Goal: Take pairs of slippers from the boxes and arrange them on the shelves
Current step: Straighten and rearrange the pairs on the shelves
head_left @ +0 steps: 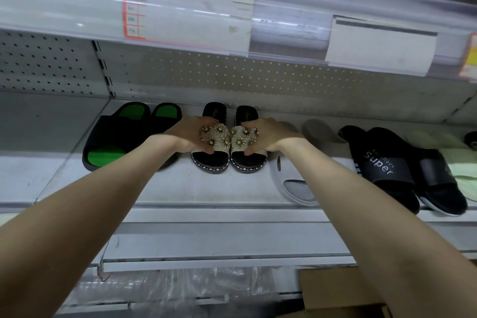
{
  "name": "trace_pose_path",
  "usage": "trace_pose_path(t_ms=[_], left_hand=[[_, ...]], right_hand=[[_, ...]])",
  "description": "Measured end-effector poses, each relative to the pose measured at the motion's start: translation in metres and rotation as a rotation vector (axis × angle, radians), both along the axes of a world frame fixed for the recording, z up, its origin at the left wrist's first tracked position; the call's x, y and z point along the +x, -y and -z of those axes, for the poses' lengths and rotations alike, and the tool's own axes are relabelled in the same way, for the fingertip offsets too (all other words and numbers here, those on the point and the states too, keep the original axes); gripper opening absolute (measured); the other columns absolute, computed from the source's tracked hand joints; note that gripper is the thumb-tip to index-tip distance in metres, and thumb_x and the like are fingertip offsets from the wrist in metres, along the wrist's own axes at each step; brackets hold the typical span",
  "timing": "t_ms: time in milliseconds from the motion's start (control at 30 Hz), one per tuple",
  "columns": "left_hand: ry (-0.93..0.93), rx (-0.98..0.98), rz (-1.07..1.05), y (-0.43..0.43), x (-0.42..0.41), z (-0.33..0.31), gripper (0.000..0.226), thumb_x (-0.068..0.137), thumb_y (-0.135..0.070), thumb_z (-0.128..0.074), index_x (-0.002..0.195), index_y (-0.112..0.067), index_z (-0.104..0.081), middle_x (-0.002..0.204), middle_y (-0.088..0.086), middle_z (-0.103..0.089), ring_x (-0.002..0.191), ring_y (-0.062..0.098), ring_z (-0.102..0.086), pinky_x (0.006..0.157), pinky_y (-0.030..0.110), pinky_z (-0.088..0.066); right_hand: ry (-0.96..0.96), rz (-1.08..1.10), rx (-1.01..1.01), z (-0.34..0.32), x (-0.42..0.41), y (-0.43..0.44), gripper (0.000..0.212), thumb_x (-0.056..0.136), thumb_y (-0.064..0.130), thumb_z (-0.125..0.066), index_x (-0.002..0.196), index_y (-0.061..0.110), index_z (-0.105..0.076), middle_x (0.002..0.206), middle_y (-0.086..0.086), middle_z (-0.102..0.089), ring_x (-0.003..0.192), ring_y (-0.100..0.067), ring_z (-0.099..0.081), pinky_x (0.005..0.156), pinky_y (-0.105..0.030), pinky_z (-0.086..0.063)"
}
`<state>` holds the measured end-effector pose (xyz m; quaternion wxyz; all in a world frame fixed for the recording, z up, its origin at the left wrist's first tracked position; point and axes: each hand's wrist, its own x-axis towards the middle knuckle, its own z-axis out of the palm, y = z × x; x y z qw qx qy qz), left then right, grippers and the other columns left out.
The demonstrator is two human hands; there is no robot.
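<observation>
Head view: left hand (185,137) and right hand (268,137) each grip a strap of the black-soled slippers with cream flower-studded straps (219,134), which are down on the grey metal shelf (206,188) beside the black-and-green slippers (108,142). Several pairs are shelved and this one looks nearly placed. Contents of the brown cardboard box (335,292) are hidden.

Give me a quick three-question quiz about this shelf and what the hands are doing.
1. True or false: the left grip and the right grip, both bare hands, each hold one strap of the flowered slippers.
2. Which pair stands directly left of the flowered slippers on the shelf? A) white slippers B) green-and-black slippers C) yellow boots
3. Fill in: the large white word on the black slipper to the right reads ____.

Key: 1 true; 2 B; 3 Super.
</observation>
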<state>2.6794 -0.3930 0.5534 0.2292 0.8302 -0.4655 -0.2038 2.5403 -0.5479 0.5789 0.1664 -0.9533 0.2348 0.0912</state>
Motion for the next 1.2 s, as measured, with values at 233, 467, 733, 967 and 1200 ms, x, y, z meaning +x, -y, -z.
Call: trace_pose_path(t_ms=[233,467,733,967,1200], left_hand=[[0.082,0.101,0.04,0.001,0.001,-0.004,0.085,0.073,-0.024,-0.077,0.145,-0.022,-0.032,0.144,0.003,-0.043,0.129,0.022,-0.043,0.096,0.02,-0.032],[0.142,0.141,0.092,0.003,-0.004,-0.028,0.078,0.076,-0.032,-0.074,0.143,-0.02,-0.035,0.147,0.003,-0.038,0.132,0.024,-0.039,0.103,0.027,-0.032],[0.133,0.08,0.138,0.021,-0.049,-0.062,0.066,0.078,-0.034,-0.072,0.136,-0.014,-0.046,0.137,0.006,-0.051,0.121,0.024,-0.051,0.096,0.026,-0.04],[0.122,0.036,0.126,0.05,-0.108,-0.064,0.063,0.075,-0.031,-0.076,0.13,-0.016,-0.051,0.129,0.004,-0.056,0.118,0.024,-0.053,0.097,0.028,-0.043],[0.126,0.081,0.112,0.085,-0.17,-0.043,0.076,0.073,-0.032,-0.077,0.137,-0.01,-0.043,0.139,0.006,-0.049,0.126,0.023,-0.047,0.1,0.026,-0.037]], right_hand=[[-0.029,0.014,0.029,-0.004,0.001,0.001,0.085,0.078,0.024,-0.077,0.148,0.019,-0.029,0.15,0.0,-0.037,0.133,-0.022,-0.04,0.088,-0.02,-0.032],[-0.01,0.031,0.043,-0.017,-0.004,0.004,0.088,0.074,0.024,-0.08,0.147,0.014,-0.031,0.151,-0.005,-0.036,0.134,-0.024,-0.039,0.101,-0.025,-0.034],[0.021,0.075,-0.005,-0.053,-0.043,0.023,0.072,0.074,0.026,-0.079,0.136,0.008,-0.047,0.134,-0.01,-0.054,0.12,-0.025,-0.052,0.095,-0.026,-0.042],[-0.004,0.117,-0.049,-0.066,-0.104,0.055,0.065,0.072,0.03,-0.081,0.13,0.015,-0.054,0.133,-0.006,-0.055,0.119,-0.023,-0.052,0.096,-0.025,-0.041],[-0.054,0.122,-0.068,-0.054,-0.168,0.088,0.068,0.072,0.035,-0.08,0.13,0.012,-0.055,0.129,-0.008,-0.058,0.116,-0.026,-0.055,0.099,-0.032,-0.045]])
